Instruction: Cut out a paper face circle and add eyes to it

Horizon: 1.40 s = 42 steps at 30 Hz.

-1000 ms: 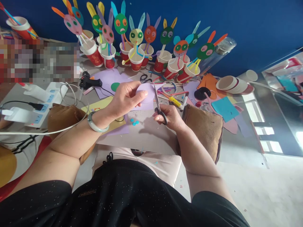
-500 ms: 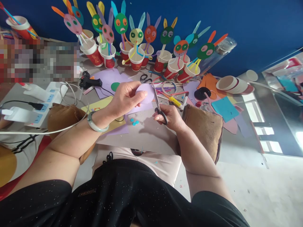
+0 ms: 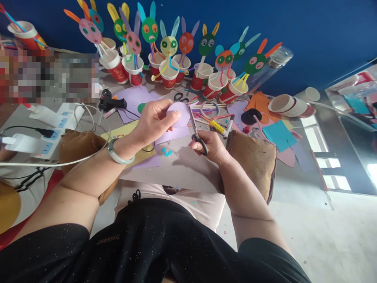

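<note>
Between thumb and fingers, my left hand pinches a round lilac paper disc above the table. My right hand is closed round the black handles of a pair of scissors. Their blades point up and away, close along the disc's right edge; whether they touch it I cannot tell. Several small blue paper bits lie on the table below my hands. Partly behind my left hand is a green paper disc.
Several red paper cups with paper rabbit figures line the back. A black glue gun and a white power strip sit at left. Brown cushions flank my forearms. Orange paper and blue paper lie at right.
My left hand has shifted slightly left and the lilac disc has turned a little, showing more of its round face. My right hand and the scissors have hardly moved.
</note>
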Each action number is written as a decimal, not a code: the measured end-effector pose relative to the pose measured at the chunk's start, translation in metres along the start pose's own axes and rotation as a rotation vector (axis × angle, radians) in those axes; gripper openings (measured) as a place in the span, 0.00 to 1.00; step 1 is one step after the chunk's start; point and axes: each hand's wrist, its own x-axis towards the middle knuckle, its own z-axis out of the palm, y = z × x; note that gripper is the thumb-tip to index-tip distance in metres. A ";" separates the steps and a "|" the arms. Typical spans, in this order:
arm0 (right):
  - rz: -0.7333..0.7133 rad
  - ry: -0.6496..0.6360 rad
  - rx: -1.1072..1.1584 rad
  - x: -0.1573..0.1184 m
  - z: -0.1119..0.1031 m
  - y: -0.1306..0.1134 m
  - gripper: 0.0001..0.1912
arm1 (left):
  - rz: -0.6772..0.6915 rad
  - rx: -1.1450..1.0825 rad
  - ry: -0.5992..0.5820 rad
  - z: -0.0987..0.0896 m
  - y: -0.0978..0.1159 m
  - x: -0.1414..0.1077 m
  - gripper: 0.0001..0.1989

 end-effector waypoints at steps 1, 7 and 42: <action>0.000 -0.001 -0.001 0.000 0.000 0.000 0.41 | -0.003 0.006 0.004 0.000 0.000 0.000 0.19; 0.007 -0.006 -0.017 0.001 0.000 -0.001 0.41 | -0.012 0.023 0.027 0.000 0.001 0.000 0.17; -0.150 0.549 0.216 0.018 -0.023 0.031 0.33 | -0.263 0.203 -0.468 0.003 -0.021 0.008 0.11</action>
